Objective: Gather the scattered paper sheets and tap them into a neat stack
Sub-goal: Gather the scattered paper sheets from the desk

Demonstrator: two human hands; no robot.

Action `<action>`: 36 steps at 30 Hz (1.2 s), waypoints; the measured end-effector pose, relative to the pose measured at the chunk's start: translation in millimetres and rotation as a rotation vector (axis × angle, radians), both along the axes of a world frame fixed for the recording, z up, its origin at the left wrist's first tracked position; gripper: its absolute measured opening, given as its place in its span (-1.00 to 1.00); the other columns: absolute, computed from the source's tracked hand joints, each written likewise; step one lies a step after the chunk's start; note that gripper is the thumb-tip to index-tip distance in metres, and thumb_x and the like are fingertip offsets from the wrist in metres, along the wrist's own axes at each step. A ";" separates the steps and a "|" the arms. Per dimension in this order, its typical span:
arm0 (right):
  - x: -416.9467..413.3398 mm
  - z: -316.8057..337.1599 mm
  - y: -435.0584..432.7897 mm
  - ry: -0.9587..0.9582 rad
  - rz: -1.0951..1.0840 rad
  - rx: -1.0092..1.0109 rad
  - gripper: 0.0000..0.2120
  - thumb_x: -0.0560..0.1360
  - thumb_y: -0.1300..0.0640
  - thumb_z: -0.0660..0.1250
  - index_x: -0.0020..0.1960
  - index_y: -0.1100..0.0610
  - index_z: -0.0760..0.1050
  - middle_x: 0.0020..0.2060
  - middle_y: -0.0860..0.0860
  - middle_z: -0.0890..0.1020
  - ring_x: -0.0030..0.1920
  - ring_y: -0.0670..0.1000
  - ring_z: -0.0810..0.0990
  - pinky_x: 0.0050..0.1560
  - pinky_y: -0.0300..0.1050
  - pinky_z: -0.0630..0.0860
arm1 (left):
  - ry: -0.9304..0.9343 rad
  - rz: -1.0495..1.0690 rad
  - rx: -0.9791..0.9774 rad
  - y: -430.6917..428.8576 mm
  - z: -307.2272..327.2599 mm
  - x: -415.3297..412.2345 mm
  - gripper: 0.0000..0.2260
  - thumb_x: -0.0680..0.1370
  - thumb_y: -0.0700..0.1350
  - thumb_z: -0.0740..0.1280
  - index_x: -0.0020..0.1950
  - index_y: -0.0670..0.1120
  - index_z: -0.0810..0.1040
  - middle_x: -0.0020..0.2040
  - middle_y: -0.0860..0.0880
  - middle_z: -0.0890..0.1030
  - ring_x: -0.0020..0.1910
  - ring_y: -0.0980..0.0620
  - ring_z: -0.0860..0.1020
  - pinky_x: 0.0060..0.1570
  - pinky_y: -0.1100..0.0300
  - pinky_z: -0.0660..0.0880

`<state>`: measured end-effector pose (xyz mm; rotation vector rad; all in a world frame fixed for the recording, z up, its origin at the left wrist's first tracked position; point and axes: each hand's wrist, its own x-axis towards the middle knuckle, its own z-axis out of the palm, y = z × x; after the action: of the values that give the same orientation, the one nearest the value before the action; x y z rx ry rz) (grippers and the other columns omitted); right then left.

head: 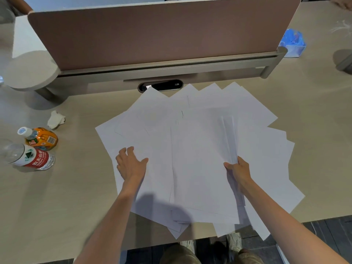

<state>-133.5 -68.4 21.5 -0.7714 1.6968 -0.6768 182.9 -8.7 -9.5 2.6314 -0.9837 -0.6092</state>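
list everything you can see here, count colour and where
paper sheets: many, white, fanned overlapping across mid desk, some past the near edge
desk: one, beige, under everything
divider panel: one, brownish pink, upright at far edge
cable port: one, black, below divider
crumpled tissue: one, white, left
juice bottle: one, orange, left
water bottle: one, clear with red label, lying left
blue pack: one, far right
left hand: flat on sheets
right hand: grips a lifted bunch of sheets
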 end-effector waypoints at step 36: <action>39.6 -11.6 20.1 -0.106 -0.016 0.118 -0.77 0.49 0.42 0.30 0.13 0.26 0.46 -0.11 0.11 0.56 -0.07 0.11 0.52 -0.15 -0.21 0.45 | 1.024 0.099 -0.032 21.8 13.9 11.2 -0.43 0.65 0.04 0.21 0.56 -0.18 0.13 0.56 -0.06 0.20 0.55 -0.06 0.14 0.47 0.07 0.07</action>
<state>-94.0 -48.3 10.0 -0.6289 1.6326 -0.6122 194.1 13.1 4.4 1.8555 -0.5035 -1.6297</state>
